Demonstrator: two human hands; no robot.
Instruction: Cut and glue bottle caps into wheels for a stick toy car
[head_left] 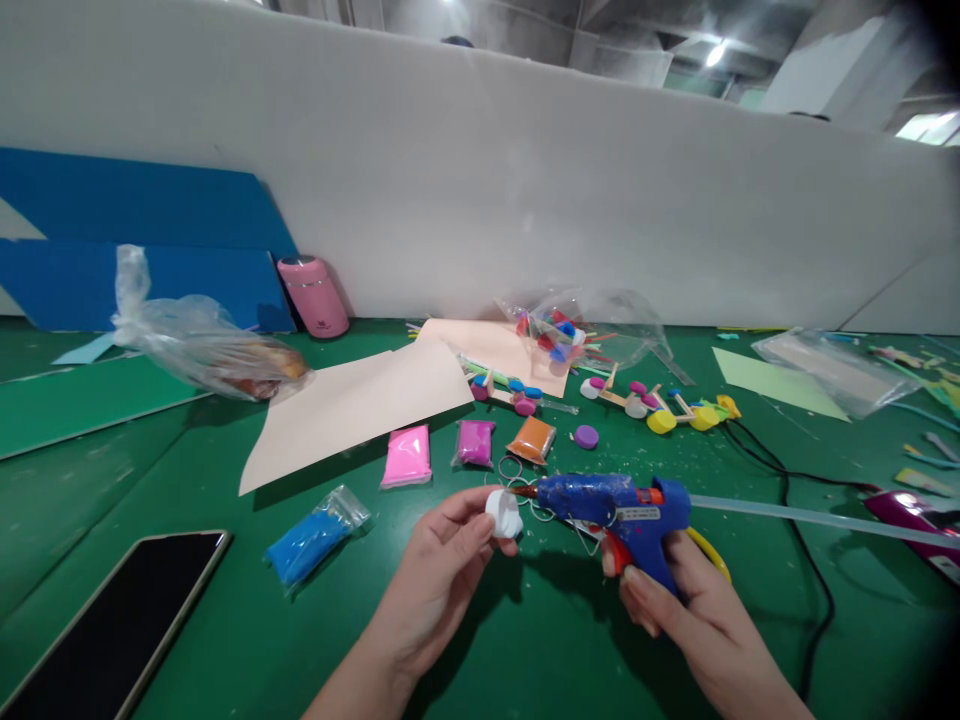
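Observation:
Between its thumb and fingers, my left hand (442, 572) pinches a small white cap (504, 514). My right hand (686, 598) is wrapped round the handle of a blue glue gun (607, 503), with fingers at its red trigger. The nozzle points left and meets or nearly meets the top of the white cap; contact is hard to tell. A long clear glue stick (795, 517) extends from the back of the gun. Behind the hands lie an orange packet (532, 440), a purple packet (475, 443), a pink packet (407, 456) and a purple cap (586, 437).
A phone (120, 625) and a blue packet (315, 535) lie at left on the green table (315, 650). Small wheeled models (660, 408), beige sheets (360, 405) and a pink flask (313, 297) stand or lie farther back. A black cable (786, 500) runs at right.

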